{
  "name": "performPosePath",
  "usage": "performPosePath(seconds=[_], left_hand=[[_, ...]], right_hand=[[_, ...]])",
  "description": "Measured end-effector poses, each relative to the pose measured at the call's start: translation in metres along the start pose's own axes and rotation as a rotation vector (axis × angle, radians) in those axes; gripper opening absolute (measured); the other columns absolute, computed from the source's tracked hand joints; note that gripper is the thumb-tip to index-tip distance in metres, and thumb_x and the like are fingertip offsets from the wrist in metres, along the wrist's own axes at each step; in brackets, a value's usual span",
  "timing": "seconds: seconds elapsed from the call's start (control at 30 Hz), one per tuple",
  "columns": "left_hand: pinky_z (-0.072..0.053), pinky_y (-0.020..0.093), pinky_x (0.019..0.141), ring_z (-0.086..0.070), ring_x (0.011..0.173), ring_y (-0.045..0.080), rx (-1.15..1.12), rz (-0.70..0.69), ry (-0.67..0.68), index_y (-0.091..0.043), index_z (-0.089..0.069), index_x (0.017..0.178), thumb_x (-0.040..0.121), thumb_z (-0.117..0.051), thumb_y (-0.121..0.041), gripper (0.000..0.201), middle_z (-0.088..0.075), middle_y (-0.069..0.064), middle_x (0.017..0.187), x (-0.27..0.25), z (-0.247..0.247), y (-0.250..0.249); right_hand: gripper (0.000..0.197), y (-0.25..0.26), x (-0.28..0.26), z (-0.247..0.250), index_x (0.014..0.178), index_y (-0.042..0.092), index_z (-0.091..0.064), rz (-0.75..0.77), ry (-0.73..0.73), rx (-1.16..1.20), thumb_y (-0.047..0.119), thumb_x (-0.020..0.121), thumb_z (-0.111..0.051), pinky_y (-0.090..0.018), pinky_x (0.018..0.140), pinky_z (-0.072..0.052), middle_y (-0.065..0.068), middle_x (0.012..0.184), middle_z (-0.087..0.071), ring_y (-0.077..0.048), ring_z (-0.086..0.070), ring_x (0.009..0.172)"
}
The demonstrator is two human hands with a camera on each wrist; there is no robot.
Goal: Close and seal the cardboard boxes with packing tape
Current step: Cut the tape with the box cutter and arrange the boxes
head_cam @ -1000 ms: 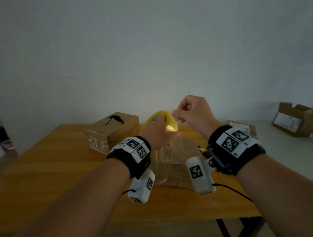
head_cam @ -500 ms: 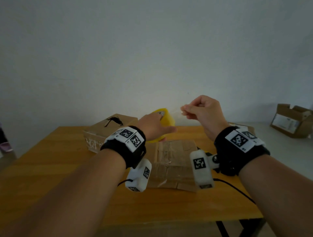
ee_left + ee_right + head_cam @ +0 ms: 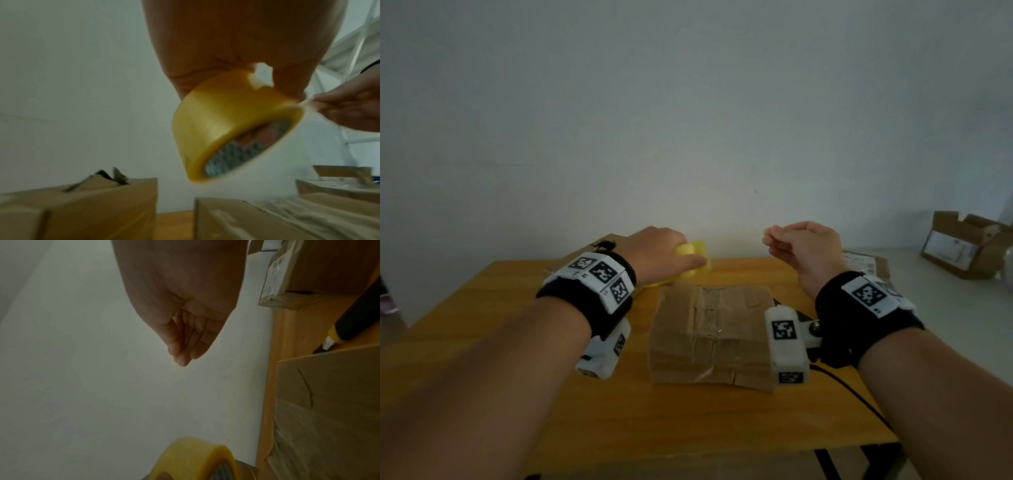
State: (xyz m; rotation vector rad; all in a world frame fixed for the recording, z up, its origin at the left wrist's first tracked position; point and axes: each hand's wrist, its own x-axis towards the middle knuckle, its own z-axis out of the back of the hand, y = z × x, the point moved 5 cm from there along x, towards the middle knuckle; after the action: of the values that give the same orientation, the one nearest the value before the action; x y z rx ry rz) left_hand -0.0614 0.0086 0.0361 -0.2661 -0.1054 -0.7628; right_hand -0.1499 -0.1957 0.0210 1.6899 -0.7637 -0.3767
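Observation:
My left hand [image 3: 664,255] grips a yellow roll of packing tape [image 3: 698,253] just above the far edge of the closed cardboard box [image 3: 712,329] in the middle of the table. My right hand [image 3: 774,241] is raised to the right of the roll, with its fingers pinched together. In the left wrist view the roll [image 3: 232,123] hangs below the palm, and the right hand [image 3: 347,108] pinches the tape's free end [image 3: 304,102]. The right wrist view shows the pinched fingertips [image 3: 183,356] above the roll [image 3: 197,457]. The clear strip hardly shows from the head.
A second brown box [image 3: 599,244] stands behind my left wrist on the wooden table [image 3: 688,421]. A flat labelled box [image 3: 866,265] lies at the far right, and an open one [image 3: 969,243] sits off the table. A black and yellow knife [image 3: 349,327] lies beside the middle box.
Both hands have come down and moved apart. The roll went left and down towards the box's far edge while the right hand drew away to the right, still pinched.

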Motion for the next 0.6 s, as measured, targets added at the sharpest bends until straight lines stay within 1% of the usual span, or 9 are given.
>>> performPosePath(seconds=[0.03,0.07,0.17,0.3,0.37,0.43,0.5,0.53,0.6], left_hand=[[-0.037,0.030,0.059,-0.054,0.068,0.022,-0.011,0.003,-0.043,-0.008,-0.059,0.081,0.087,-0.048,-0.061,0.055,-0.055,0.007,0.072,0.001,0.005,0.007],[-0.036,0.030,0.057,-0.052,0.063,0.022,-0.034,0.008,-0.065,-0.008,-0.056,0.073,0.084,-0.051,-0.066,0.059,-0.052,0.008,0.068,0.001,0.009,0.012],[-0.033,0.032,0.055,-0.047,0.057,0.021,-0.048,0.003,-0.098,-0.011,-0.051,0.067,0.071,-0.052,-0.075,0.063,-0.046,0.009,0.065,0.005,0.019,0.017],[-0.024,0.030,0.056,-0.032,0.054,0.019,-0.117,0.013,-0.061,-0.013,-0.036,0.061,0.076,-0.062,-0.065,0.060,-0.030,0.005,0.059,0.005,0.020,0.031],[-0.022,0.030,0.056,-0.030,0.055,0.018,-0.164,0.045,-0.053,-0.014,-0.034,0.060,0.077,-0.066,-0.056,0.056,-0.026,0.005,0.059,0.004,0.019,0.040],[-0.023,0.031,0.056,-0.032,0.055,0.017,-0.151,0.080,-0.047,-0.015,-0.034,0.058,0.074,-0.070,-0.055,0.056,-0.027,0.004,0.058,0.004,0.017,0.040],[-0.024,0.031,0.056,-0.034,0.055,0.017,-0.083,0.114,-0.039,-0.017,-0.034,0.057,0.070,-0.072,-0.058,0.057,-0.028,0.003,0.057,0.006,0.015,0.036],[-0.024,0.031,0.056,-0.034,0.056,0.017,-0.043,0.133,-0.036,-0.018,-0.034,0.056,0.069,-0.072,-0.059,0.057,-0.028,0.002,0.057,0.007,0.015,0.034],[-0.023,0.030,0.055,-0.032,0.054,0.018,0.007,0.162,-0.021,-0.019,-0.034,0.055,0.068,-0.073,-0.060,0.058,-0.026,0.000,0.054,0.007,0.015,0.033]], right_hand=[[0.011,-0.003,0.000,0.000,0.080,0.004,-0.059,-0.022,-0.003,0.004,-0.002,0.086,-0.067,-0.023,0.059,-0.057,-0.012,0.076,-0.071,-0.016,-0.069,0.064],[0.007,-0.007,0.000,0.000,0.083,0.001,-0.061,-0.053,-0.002,0.004,-0.002,0.086,-0.066,-0.023,0.059,-0.058,-0.013,0.076,-0.071,-0.016,-0.069,0.062],[0.004,-0.024,-0.005,0.000,0.090,-0.006,-0.064,-0.164,-0.036,0.057,-0.005,0.086,-0.063,-0.022,0.054,-0.058,-0.014,0.075,-0.068,-0.013,-0.067,0.053],[0.010,-0.039,-0.004,0.029,0.082,0.000,-0.061,-0.285,-0.143,0.082,-0.005,0.090,-0.057,-0.021,0.046,-0.054,-0.008,0.061,-0.067,-0.010,-0.064,0.045],[0.010,-0.048,-0.004,0.040,0.084,0.003,-0.059,-0.338,-0.113,-0.028,-0.003,0.091,-0.056,-0.023,0.049,-0.054,-0.008,0.070,-0.066,-0.011,-0.065,0.052],[0.007,-0.057,-0.005,0.042,0.096,0.002,-0.060,-0.351,-0.064,-0.167,0.000,0.091,-0.056,-0.025,0.056,-0.053,-0.008,0.081,-0.062,-0.014,-0.062,0.060],[0.023,-0.062,-0.005,0.041,0.113,-0.002,-0.060,-0.320,-0.069,-0.265,0.004,0.090,-0.059,-0.029,0.064,-0.051,-0.006,0.081,-0.056,-0.015,-0.056,0.065],[0.025,-0.062,-0.005,0.040,0.116,0.000,-0.060,-0.315,-0.074,-0.292,0.005,0.092,-0.059,-0.031,0.067,-0.050,-0.004,0.081,-0.054,-0.014,-0.054,0.066],[0.014,-0.066,-0.006,0.037,0.107,0.008,-0.059,-0.368,-0.056,-0.304,0.005,0.098,-0.049,-0.029,0.066,-0.046,-0.001,0.080,-0.051,-0.012,-0.049,0.067]])
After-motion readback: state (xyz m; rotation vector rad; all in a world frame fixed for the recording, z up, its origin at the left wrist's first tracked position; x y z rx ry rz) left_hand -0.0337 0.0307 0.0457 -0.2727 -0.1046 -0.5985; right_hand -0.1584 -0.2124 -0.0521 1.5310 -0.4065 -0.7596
